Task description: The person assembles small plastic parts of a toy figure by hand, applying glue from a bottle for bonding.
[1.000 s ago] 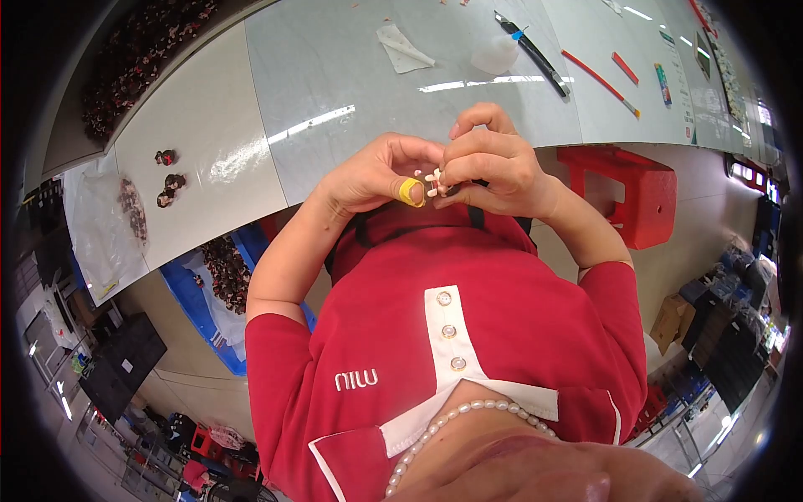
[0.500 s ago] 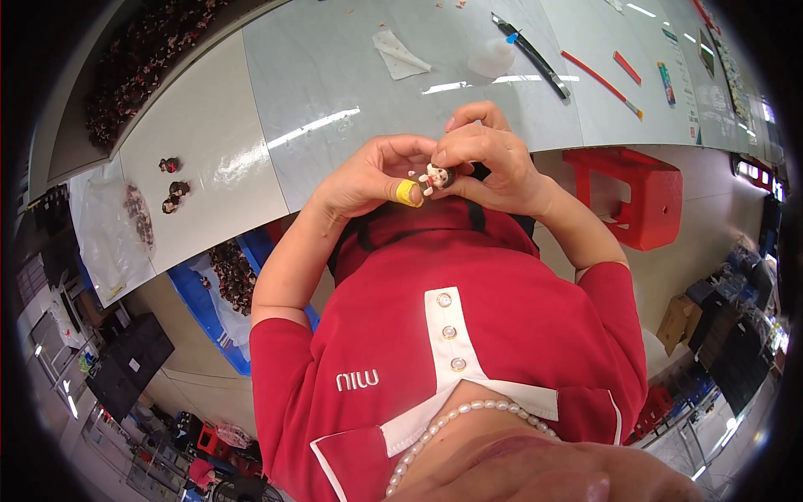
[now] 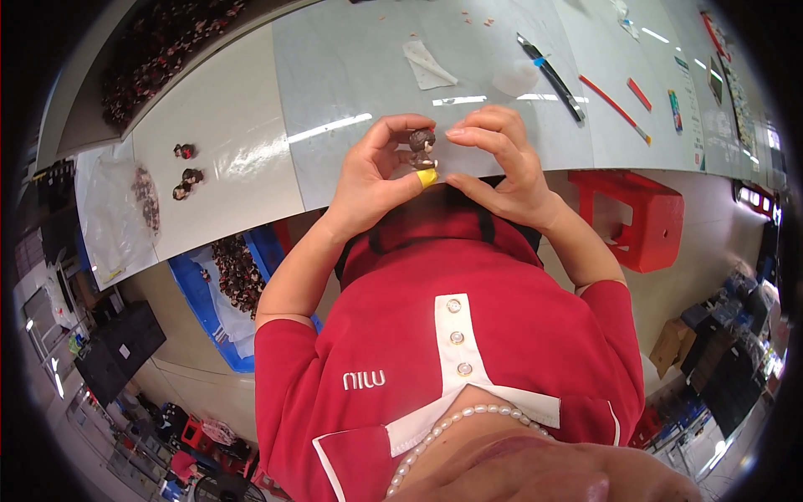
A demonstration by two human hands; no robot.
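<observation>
Between the thumb and fingers of my left hand (image 3: 375, 171) is a small figurine (image 3: 422, 151) with dark brown hair, held up above the table's near edge. Yellow tape (image 3: 427, 177) wraps the tip of that thumb. My right hand (image 3: 506, 167) is just to the right of the figurine, its thumb and fingers apart with nothing between them. More figurines (image 3: 187, 183) lie on the pale table section at the left.
A utility knife (image 3: 552, 79), a red-handled brush (image 3: 615, 109) and a white scrap (image 3: 429, 65) lie on the table (image 3: 335, 79). A blue crate (image 3: 189, 289) of figurines stands low left; a far-left tray (image 3: 63, 138) holds many. A red stool (image 3: 648, 222) stands right.
My right hand has let go of the figurine and opened away to the right. The figurine has turned in my left hand, from face showing to hair showing.
</observation>
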